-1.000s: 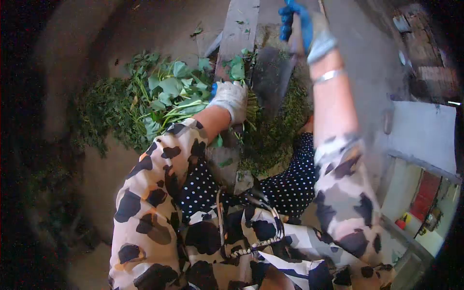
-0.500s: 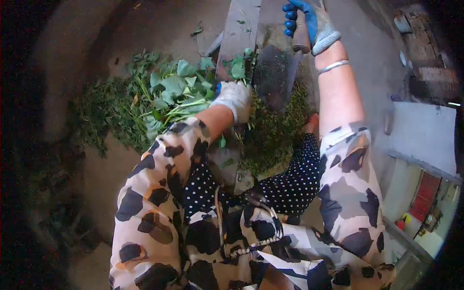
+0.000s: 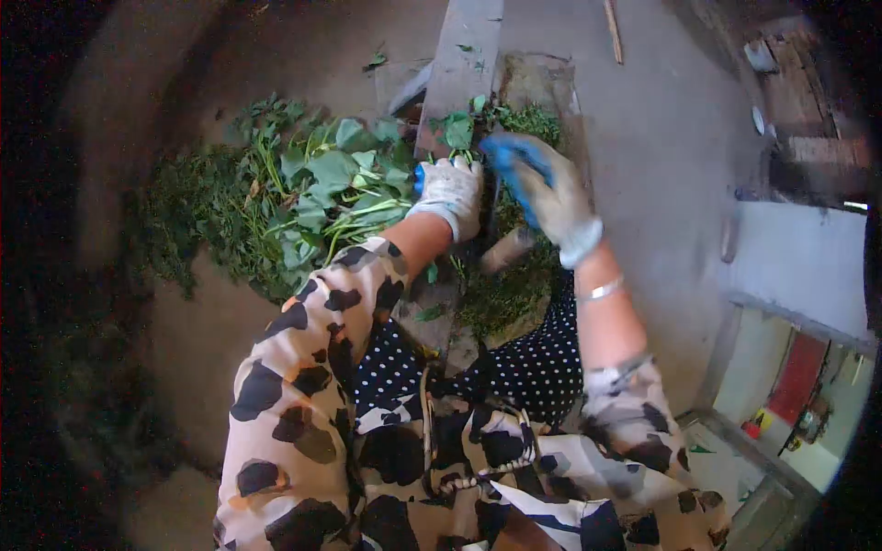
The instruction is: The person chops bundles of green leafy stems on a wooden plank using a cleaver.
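Observation:
My left hand [image 3: 452, 195], in a white glove with blue on the palm side, is closed around a bunch of leafy green stems [image 3: 335, 174] and presses it onto a wooden plank [image 3: 467, 46]. Leaf tips stick out beyond its fingers. Close beside it on the right, my right hand [image 3: 544, 188], in a similar glove, is closed and smeared by motion. A thick wooden handle [image 3: 508, 250] of a cleaver shows below that hand. The blade is mostly hidden, seen nearly edge-on between the hands.
Chopped greens [image 3: 501, 298] lie to the right of the plank, between my legs in dotted trousers [image 3: 542, 358]. A larger heap of uncut greens [image 3: 211, 197] spreads over the floor on the left. A thin stick [image 3: 614, 32] lies at the upper right.
My right hand has come down and left with the cleaver, from the upper right to close beside my left hand. The blade has turned from broadside to nearly edge-on. My left hand stays nearly in place.

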`<state>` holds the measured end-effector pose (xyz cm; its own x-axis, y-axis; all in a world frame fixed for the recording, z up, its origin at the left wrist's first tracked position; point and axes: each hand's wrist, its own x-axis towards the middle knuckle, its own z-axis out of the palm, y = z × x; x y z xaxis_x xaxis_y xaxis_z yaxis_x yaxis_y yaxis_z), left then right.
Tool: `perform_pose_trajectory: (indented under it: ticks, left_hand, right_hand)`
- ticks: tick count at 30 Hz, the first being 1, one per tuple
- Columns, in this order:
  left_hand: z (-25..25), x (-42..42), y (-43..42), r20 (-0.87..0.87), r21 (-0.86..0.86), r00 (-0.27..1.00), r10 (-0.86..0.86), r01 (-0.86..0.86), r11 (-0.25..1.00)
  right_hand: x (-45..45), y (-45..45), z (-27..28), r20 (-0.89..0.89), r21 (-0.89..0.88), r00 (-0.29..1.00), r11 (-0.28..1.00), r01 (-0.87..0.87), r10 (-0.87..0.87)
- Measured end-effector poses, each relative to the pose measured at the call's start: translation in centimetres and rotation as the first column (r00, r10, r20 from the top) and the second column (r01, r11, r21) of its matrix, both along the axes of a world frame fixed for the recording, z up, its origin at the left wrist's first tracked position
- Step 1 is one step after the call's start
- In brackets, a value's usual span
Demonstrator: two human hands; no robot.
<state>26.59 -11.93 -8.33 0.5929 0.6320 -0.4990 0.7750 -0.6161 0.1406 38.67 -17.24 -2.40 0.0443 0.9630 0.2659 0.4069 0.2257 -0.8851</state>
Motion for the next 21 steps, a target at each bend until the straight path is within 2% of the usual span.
perform_pose_trajectory:
  ticks: [1, 2, 3, 4, 6, 7, 8, 10, 11, 12, 13, 14, 16, 17, 18, 19, 20, 21]
  left_hand:
    - [-1.7, 0.0, -0.3, 0.039, 0.090, 0.998, -0.046, 0.042, 0.995]
    - [-3.4, 0.0, -0.5, 0.070, 0.177, 0.992, -0.101, 0.088, 0.980]
    - [-0.7, -0.4, -1.3, 0.162, 0.244, 0.985, -0.064, 0.023, 0.969]
    - [-1.3, 0.1, -2.5, 0.193, 0.327, 0.981, -0.004, -0.061, 0.943]
    - [-0.1, -0.8, -3.8, 0.248, 0.188, 0.966, 0.069, -0.118, 0.975]
    - [-3.2, -0.8, -5.1, 0.331, 0.329, 0.943, 0.031, -0.147, 0.933]
    - [-3.0, -1.3, -5.8, 0.472, 0.304, 0.881, 0.018, -0.181, 0.935]
    - [-2.4, -2.7, -6.8, 0.272, 0.457, 0.956, -0.111, -0.027, 0.889]
    - [-0.9, -2.5, -6.8, 0.281, 0.463, 0.955, -0.097, -0.046, 0.885]
    - [0.7, -2.2, -5.5, 0.237, 0.340, 0.967, -0.096, 0.010, 0.940]
    - [1.6, -1.8, -4.2, 0.189, 0.206, 0.976, -0.104, 0.064, 0.977]
    - [1.7, -1.3, -2.8, 0.318, 0.129, 0.943, -0.098, 0.059, 0.990]
    - [2.2, -0.7, -1.2, 0.164, 0.124, 0.982, -0.093, 0.073, 0.990]
    - [1.9, -0.3, 0.0, 0.180, 0.035, 0.982, -0.066, 0.061, 0.998]
    - [1.6, 0.0, 1.0, 0.189, -0.046, 0.981, -0.039, 0.049, 0.998]
    - [2.1, 0.1, 1.8, 0.148, -0.132, 0.987, -0.055, 0.074, 0.989]
    - [1.0, 0.2, 2.5, 0.175, -0.174, 0.984, -0.040, 0.071, 0.982]
    - [1.4, 0.0, 2.5, 0.169, -0.196, 0.986, -0.010, 0.044, 0.980]
  right_hand:
    - [-0.2, 1.8, 1.7, 0.210, -0.243, 0.960, 0.961, -0.133, 0.186]
    - [-1.0, 3.6, 1.0, 0.209, -0.247, 0.958, 0.959, -0.141, 0.195]
    - [-1.9, 5.4, -0.4, 0.530, -0.360, 0.790, 0.925, -0.121, 0.310]
    - [-2.2, 6.0, -1.0, 0.763, -0.452, 0.493, 0.890, -0.056, 0.419]
    - [-2.9, 6.4, -0.8, 0.756, -0.552, 0.375, 0.830, -0.073, 0.536]
    - [-3.2, 6.6, 0.8, 0.530, -0.764, 0.392, 0.624, -0.165, 0.752]
    - [-3.2, 6.3, -0.1, 0.444, -0.838, 0.359, 0.523, -0.158, 0.821]
    - [-2.2, 5.2, -1.0, 0.293, -0.746, 0.600, 0.570, -0.343, 0.745]
    - [-2.0, 5.0, 0.1, 0.231, -0.741, 0.632, 0.555, -0.379, 0.740]
    - [-1.8, 5.4, 1.0, 0.153, -0.732, 0.670, 0.539, -0.417, 0.726]
    - [-1.1, 5.8, -0.3, 0.250, -0.644, 0.655, 0.628, -0.437, 0.713]
    - [-0.9, 5.4, 0.9, 0.356, -0.535, 0.730, 0.768, -0.353, 0.584]
    - [0.8, 6.2, 3.8, 0.333, -0.641, 0.781, 0.734, -0.222, 0.527]
    - [1.3, 5.5, 3.5, 0.338, -0.646, 0.780, 0.732, -0.215, 0.527]
    - [1.6, 4.3, 2.9, 0.593, -0.615, 0.585, 0.781, -0.114, 0.553]
    - [1.6, 3.2, 2.5, 0.781, -0.554, 0.329, 0.832, -0.029, 0.531]
    - [0.0, 2.9, 3.0, 0.724, -0.682, 0.220, 0.725, 0.092, 0.653]
    - [-1.1, 2.4, 1.8, 0.732, -0.678, 0.177, 0.727, 0.109, 0.657]
